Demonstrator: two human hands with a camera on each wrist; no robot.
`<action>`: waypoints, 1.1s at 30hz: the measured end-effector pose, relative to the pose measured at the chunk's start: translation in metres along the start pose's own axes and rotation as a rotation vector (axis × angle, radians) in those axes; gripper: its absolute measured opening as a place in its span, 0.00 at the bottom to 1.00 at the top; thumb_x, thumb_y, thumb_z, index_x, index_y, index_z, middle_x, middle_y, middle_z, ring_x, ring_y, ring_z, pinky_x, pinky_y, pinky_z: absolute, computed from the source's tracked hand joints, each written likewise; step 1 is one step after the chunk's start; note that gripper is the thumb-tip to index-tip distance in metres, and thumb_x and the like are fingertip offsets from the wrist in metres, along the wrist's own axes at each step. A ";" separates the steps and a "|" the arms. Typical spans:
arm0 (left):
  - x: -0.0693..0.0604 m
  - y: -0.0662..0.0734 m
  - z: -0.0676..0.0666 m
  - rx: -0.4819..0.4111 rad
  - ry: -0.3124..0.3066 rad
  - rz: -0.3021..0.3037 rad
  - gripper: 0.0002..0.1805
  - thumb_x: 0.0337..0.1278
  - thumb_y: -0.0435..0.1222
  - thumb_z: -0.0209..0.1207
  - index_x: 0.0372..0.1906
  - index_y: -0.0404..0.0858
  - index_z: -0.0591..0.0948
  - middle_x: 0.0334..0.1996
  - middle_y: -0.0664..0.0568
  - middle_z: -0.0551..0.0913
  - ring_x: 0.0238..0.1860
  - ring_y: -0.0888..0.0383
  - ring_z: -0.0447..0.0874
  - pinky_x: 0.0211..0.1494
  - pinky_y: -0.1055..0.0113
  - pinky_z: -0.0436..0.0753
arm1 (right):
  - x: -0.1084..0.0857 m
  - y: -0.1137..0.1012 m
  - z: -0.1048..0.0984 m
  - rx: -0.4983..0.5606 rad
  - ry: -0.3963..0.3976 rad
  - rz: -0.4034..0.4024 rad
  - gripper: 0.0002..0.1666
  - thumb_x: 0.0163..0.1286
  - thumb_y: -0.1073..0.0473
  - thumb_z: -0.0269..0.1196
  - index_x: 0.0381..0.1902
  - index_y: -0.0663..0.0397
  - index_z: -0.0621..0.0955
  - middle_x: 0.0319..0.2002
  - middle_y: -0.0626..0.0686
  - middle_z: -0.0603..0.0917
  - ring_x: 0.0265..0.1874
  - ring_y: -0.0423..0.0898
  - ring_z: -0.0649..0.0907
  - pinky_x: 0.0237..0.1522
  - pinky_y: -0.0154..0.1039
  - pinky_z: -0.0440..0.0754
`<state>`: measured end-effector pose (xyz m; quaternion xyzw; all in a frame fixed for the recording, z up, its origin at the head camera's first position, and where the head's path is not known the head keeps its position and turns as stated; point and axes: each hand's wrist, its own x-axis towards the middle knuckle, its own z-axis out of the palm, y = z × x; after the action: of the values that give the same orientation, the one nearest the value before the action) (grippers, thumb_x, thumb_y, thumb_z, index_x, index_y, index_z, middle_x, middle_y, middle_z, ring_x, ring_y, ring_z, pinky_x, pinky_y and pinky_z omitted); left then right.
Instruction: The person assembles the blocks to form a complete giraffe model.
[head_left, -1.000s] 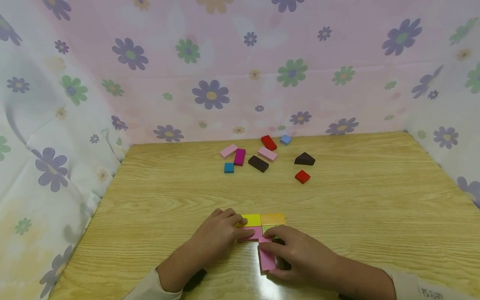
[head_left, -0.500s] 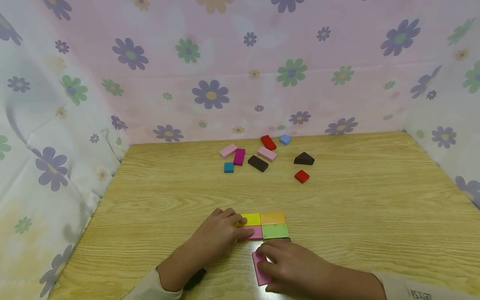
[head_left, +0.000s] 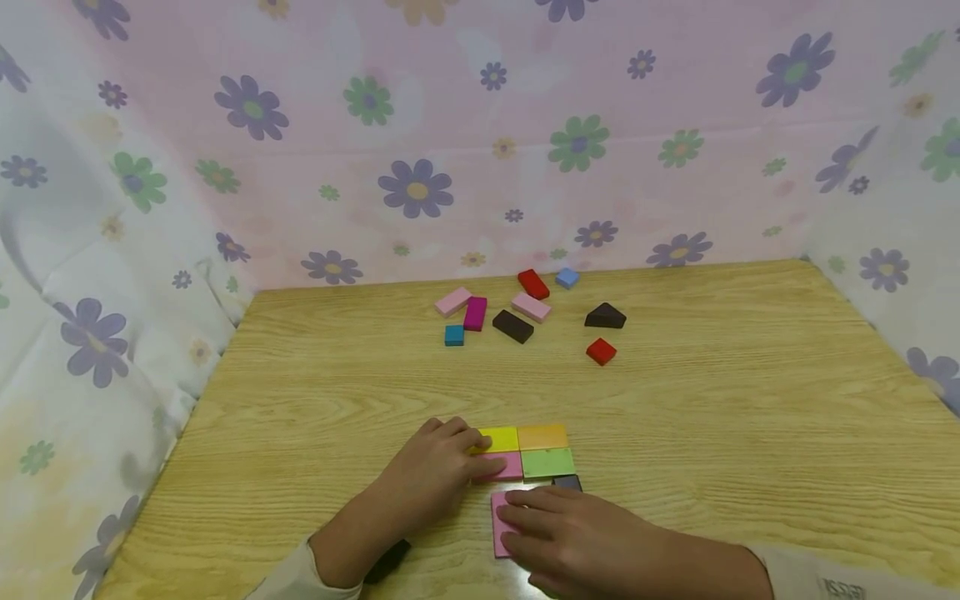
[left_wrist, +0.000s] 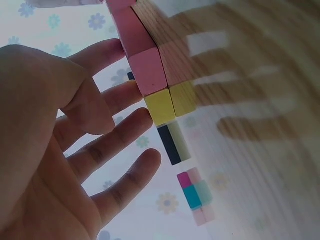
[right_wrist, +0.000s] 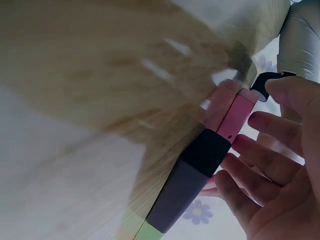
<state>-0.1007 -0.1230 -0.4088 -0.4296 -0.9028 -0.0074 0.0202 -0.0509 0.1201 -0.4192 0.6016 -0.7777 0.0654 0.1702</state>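
Observation:
My left hand (head_left: 427, 471) rests its fingertips on a yellow block (head_left: 502, 438) and a pink block (head_left: 513, 466). An orange block (head_left: 543, 436) and a light green block (head_left: 547, 462) lie flush to their right. My right hand (head_left: 581, 533) lies with extended fingers over a second pink block (head_left: 498, 543), which stands apart from the group on the near side. Part of that block is hidden under the fingers. A dark block (head_left: 567, 482), mostly covered by the right hand, touches the green one's near side. In the right wrist view the thumb is away from the pink block (right_wrist: 240, 112).
Farther back lie loose blocks: two light pink, a magenta (head_left: 476, 313), a blue (head_left: 453, 335), a dark brown (head_left: 513, 326), two red, a light blue (head_left: 567, 277) and a dark triangular one (head_left: 605, 316). A flowered cloth (head_left: 480, 167) hangs around the table (head_left: 300, 392).
The right hand has drawn the pink block away from the green one, toward the person and to the left. Its grip has loosened into fingers laid on top. The left hand stays put.

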 end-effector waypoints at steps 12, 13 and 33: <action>0.000 -0.001 -0.001 0.026 -0.012 0.008 0.23 0.64 0.34 0.63 0.59 0.62 0.83 0.53 0.58 0.85 0.55 0.57 0.79 0.55 0.59 0.78 | 0.011 0.004 -0.003 0.117 -0.213 0.052 0.27 0.71 0.47 0.61 0.64 0.50 0.75 0.67 0.53 0.76 0.69 0.48 0.74 0.65 0.41 0.76; 0.000 -0.001 -0.001 0.028 -0.012 0.010 0.23 0.64 0.35 0.63 0.59 0.62 0.83 0.53 0.58 0.85 0.55 0.57 0.79 0.55 0.59 0.78 | 0.011 0.003 -0.002 0.111 -0.211 0.053 0.28 0.71 0.47 0.62 0.64 0.50 0.75 0.67 0.53 0.76 0.69 0.49 0.74 0.66 0.41 0.76; 0.000 -0.001 -0.002 0.035 0.014 0.020 0.21 0.63 0.38 0.63 0.58 0.62 0.84 0.52 0.58 0.85 0.53 0.58 0.79 0.52 0.61 0.78 | 0.011 0.005 0.002 0.131 -0.204 0.066 0.30 0.68 0.48 0.65 0.66 0.49 0.75 0.68 0.53 0.76 0.70 0.48 0.74 0.65 0.41 0.77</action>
<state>-0.1013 -0.1236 -0.4067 -0.4383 -0.8982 0.0057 0.0339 -0.0585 0.1112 -0.4164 0.5890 -0.8045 0.0602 0.0484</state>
